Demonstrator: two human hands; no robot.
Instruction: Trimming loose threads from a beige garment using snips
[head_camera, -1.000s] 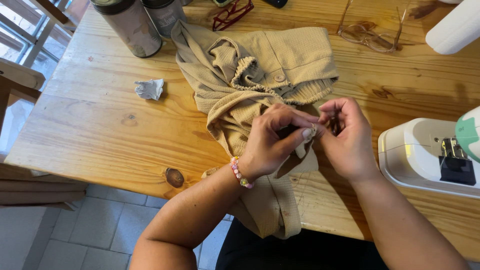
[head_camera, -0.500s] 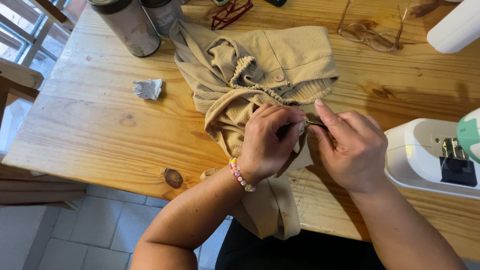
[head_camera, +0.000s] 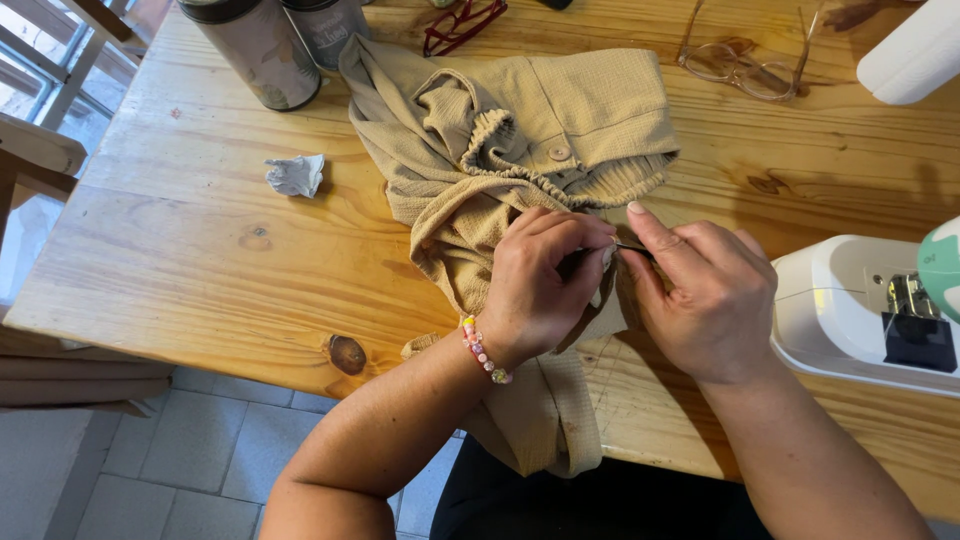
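Currently mid-job | left hand (head_camera: 545, 285) pinches beige garment (head_camera: 520, 170) | right hand (head_camera: 705, 290) grips thin dark tool (head_camera: 632, 247) at fabric edge | sewing machine (head_camera: 850, 310) at three o'clock, untouched

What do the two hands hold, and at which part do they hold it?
Both the left hand and the right hand pinch a fold of the beige garment near its middle. A thin dark object shows between the fingertips; what it is cannot be told.
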